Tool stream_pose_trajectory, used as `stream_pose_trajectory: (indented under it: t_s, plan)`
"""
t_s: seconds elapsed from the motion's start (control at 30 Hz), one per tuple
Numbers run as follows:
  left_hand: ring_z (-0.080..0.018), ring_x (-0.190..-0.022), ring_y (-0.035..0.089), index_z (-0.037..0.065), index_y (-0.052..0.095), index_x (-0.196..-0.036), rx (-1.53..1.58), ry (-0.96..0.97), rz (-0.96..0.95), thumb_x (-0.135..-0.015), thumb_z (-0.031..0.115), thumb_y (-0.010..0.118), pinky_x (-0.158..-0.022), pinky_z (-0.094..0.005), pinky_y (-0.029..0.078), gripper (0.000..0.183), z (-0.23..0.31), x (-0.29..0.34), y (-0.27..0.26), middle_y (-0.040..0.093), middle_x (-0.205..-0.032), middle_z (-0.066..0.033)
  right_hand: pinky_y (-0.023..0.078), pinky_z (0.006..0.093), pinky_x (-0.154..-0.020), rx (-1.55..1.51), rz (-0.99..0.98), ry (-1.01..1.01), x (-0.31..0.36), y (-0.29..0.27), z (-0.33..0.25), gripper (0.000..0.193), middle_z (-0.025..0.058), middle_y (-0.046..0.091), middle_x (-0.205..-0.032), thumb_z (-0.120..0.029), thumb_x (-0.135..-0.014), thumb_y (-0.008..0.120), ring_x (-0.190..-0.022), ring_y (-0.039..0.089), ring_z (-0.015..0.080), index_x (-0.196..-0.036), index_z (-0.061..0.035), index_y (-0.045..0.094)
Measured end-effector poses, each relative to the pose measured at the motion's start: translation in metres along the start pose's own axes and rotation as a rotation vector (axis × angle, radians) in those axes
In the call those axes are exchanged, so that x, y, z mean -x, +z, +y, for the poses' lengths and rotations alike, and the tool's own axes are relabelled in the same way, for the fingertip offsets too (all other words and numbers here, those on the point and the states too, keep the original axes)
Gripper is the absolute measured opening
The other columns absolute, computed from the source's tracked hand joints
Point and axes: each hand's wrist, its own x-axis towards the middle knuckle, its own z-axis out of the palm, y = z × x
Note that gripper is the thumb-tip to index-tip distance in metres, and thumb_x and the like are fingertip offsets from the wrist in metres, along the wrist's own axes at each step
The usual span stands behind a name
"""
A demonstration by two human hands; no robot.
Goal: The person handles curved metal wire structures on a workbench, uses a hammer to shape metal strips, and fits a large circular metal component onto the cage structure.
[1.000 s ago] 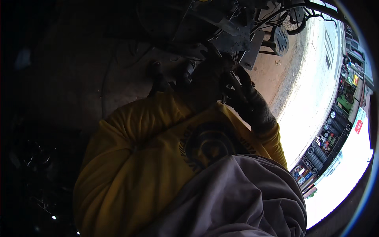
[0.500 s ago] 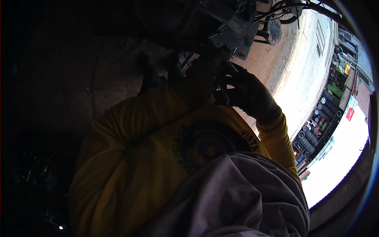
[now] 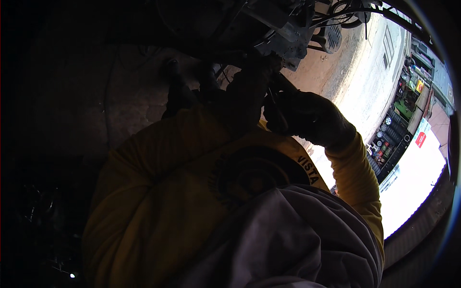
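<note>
Both my hands are raised together beneath a dark metal assembly (image 3: 283, 31) that looks like the underside of a vehicle. My left hand (image 3: 248, 91) is in deep shadow near the assembly's lower edge, and its fingers cannot be made out. To its right, my right hand (image 3: 309, 115) has its fingers curled inward, closed round something dark. A short dark bar (image 3: 284, 82) shows at the top of those fingers, reaching toward the left hand; its kind is too dark to tell.
Cables (image 3: 348, 14) hang at the upper right above a grey slotted panel (image 3: 331, 38). Beyond lies a bright road (image 3: 370, 77), with wheels and tyres (image 3: 384, 134) on its far side. A dark floor (image 3: 134, 91) stretches away at left.
My right hand and forearm have shifted a little right, and its fingers, earlier more spread, have curled in. The left hand stays in nearly the same place.
</note>
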Motion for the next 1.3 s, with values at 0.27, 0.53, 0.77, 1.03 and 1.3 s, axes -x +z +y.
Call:
stream_pose_trajectory:
  t_s: [0.27, 0.53, 0.77, 1.03, 1.3]
  plan:
    - [-0.0153, -0.087, 0.064, 0.010, 0.055, -0.121, 0.444, -0.184, 0.108, -0.104, 0.039, 0.050, -0.087, -0.0340, 0.055, 0.034, 0.013, -0.006, 0.010, 0.060, -0.100, -0.0047, 0.058, 0.0288, -0.079, 0.647, -0.293, -0.342, -0.003, -0.007, -0.021, 0.051, 0.0135, 0.064, -0.125, 0.005, -0.093, 0.063, -0.095, 0.067, 0.0154, -0.142, 0.0025, 0.049]
    - [-0.0242, -0.105, 0.065, 0.008, 0.055, -0.120, 0.495, -0.169, 0.075, -0.102, 0.034, 0.056, -0.094, -0.0378, 0.055, 0.032, 0.025, 0.001, 0.013, 0.058, -0.108, -0.0078, 0.053, 0.0224, -0.070, 0.061, 0.034, 0.266, -0.002, 0.008, -0.027, 0.050, 0.0045, 0.065, -0.099, -0.007, -0.090, 0.068, -0.078, 0.062, 0.0091, -0.137, 0.0032, 0.053]
    - [-0.0228, -0.110, 0.065, 0.005, 0.056, -0.118, 0.756, -0.492, 0.197, -0.100, 0.027, 0.060, -0.093, -0.0399, 0.054, 0.029, 0.053, -0.003, 0.018, 0.063, -0.101, -0.0081, 0.051, 0.0244, -0.063, 0.084, 0.095, 0.284, 0.007, 0.010, -0.026, 0.023, 0.0020, 0.063, -0.081, -0.014, -0.087, 0.067, -0.070, 0.062, 0.0094, -0.106, -0.0012, 0.064]
    - [-0.0212, -0.092, 0.069, 0.002, 0.058, -0.115, 0.768, -0.232, 0.098, -0.102, 0.025, 0.056, -0.088, -0.0353, 0.054, 0.027, 0.026, -0.003, 0.017, 0.069, -0.102, -0.0124, 0.056, 0.0293, -0.070, 1.120, 0.056, -0.529, 0.013, 0.013, -0.024, 0.031, 0.0090, 0.068, -0.093, -0.015, -0.089, 0.073, -0.079, 0.070, 0.0167, -0.114, 0.0001, 0.065]
    - [-0.0232, -0.089, 0.068, -0.001, 0.062, -0.098, 0.925, -0.327, -0.002, -0.105, 0.026, 0.046, -0.095, -0.0371, 0.048, 0.032, 0.023, -0.013, 0.020, 0.074, -0.088, -0.0201, 0.058, 0.0286, -0.070, 0.664, 0.488, -0.299, 0.039, 0.026, -0.003, 0.035, 0.0122, 0.068, -0.101, -0.007, -0.092, 0.069, -0.084, 0.069, 0.0156, -0.124, 0.0012, 0.061]
